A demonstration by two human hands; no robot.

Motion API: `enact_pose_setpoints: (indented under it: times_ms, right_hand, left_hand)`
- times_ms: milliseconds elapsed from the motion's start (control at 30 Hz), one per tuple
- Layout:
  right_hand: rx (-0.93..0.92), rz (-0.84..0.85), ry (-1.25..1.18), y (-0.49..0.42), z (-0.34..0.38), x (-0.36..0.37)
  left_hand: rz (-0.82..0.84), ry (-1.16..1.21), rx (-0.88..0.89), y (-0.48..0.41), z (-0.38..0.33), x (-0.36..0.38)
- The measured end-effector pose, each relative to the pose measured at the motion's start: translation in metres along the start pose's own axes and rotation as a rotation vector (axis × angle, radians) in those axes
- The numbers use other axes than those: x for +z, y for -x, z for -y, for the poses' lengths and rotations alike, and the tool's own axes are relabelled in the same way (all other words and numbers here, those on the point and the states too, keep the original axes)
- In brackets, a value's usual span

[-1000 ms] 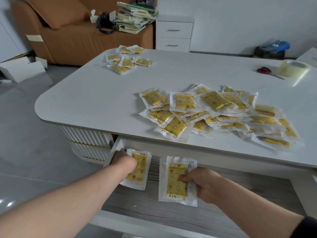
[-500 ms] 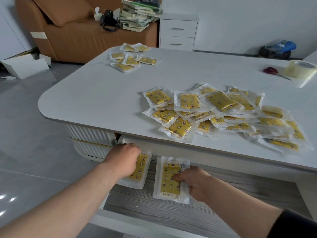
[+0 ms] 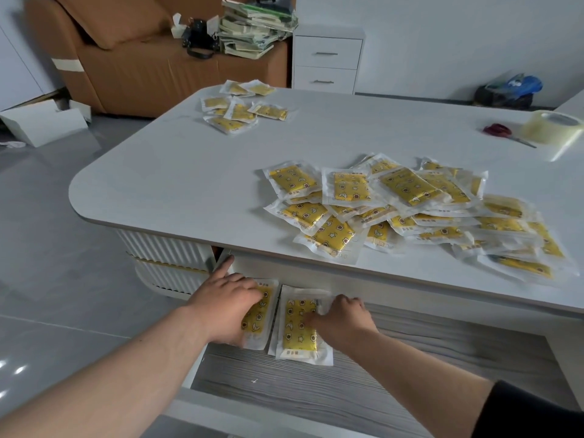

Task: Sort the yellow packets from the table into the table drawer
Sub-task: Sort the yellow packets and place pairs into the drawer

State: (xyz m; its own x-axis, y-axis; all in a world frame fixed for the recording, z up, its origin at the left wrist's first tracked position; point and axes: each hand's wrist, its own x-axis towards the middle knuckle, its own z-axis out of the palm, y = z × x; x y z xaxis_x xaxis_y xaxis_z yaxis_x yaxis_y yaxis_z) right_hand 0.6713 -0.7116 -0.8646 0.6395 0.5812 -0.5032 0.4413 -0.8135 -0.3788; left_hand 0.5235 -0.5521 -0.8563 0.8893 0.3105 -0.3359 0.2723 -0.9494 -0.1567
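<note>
The left hand (image 3: 226, 306) lies palm down and spread on the left packet (image 3: 259, 314), pressing rather than pinching, with one finger stretched up toward the table (image 3: 177, 184) edge; the right hand (image 3: 343, 320) lies flat on the right packet (image 3: 298, 327), fingers loosely curled on its right edge, thumb across the yellow; whether they pinch the wrapper cannot be told; both forearms reach in from below, the right one ending in a dark sleeve (image 3: 531, 412); the two packets sit side by side, lengthwise, at the back left of the open drawer (image 3: 347, 393), just under the table edge; the drawer floor to their right and front is grey woodgrain; on the table above the drawer a big pile (image 3: 410, 210) of packets spreads to the right; a small pile (image 3: 240, 109) sits at the table's far left corner; scissors (image 3: 502, 132) and a tape roll (image 3: 551, 129) lie at the table's far right; beyond the table stand a brown sofa (image 3: 126, 58) and a white cabinet (image 3: 327, 58).
</note>
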Motion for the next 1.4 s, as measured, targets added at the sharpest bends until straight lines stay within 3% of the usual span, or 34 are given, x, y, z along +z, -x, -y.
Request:
enact_pose_setpoints:
  times_ms: [100, 200, 633, 767, 833, 967, 1067, 1167, 1267, 1367, 1400]
  right_hand:
    - [-0.382, -0.116, 0.405, 0.013, -0.015, 0.001]
    - [-0.648, -0.1, 0.576, 0.013, -0.021, 0.006]
    - [-0.609, -0.187, 0.566, 0.007, -0.012, 0.022]
    - [-0.504, -0.246, 0.234, 0.013, -0.02, 0.011]
    - [-0.278, -0.237, -0.073, 0.013, -0.023, 0.003]
    - [0.112, -0.027, -0.573, 0.006, -0.025, -0.001]
    - [0.162, 0.093, -0.802, 0.007, -0.019, 0.003]
    - [0.169, 0.103, -0.812, 0.003, -0.018, 0.007]
    - [0.065, 0.047, -0.602, -0.001, -0.025, 0.005]
    - [-0.334, -0.1, 0.153, 0.005, -0.031, -0.002]
    - [-0.45, -0.105, 0.303, 0.005, -0.033, -0.002]
  left_hand:
    - [0.003, -0.006, -0.01, -0.001, -0.005, -0.001]
    - [0.005, -0.01, -0.03, -0.002, -0.007, 0.002]
    - [-0.032, -0.059, -0.025, -0.003, -0.007, 0.006]
    - [-0.061, 0.115, -0.022, 0.001, 0.002, 0.0]
    - [-0.115, 0.15, -0.028, 0.002, 0.008, -0.004]
    - [-0.03, 0.128, -0.06, 0.004, 0.012, -0.007]
    - [0.004, 0.097, -0.048, 0.004, 0.011, -0.005]
    - [0.002, 0.069, -0.037, 0.003, 0.012, -0.001]
    - [-0.013, 0.041, -0.036, 0.001, 0.012, 0.002]
    - [-0.024, 0.007, -0.043, 0.001, 0.011, 0.003]
    - [-0.022, -0.003, -0.045, 0.001, 0.01, 0.003]
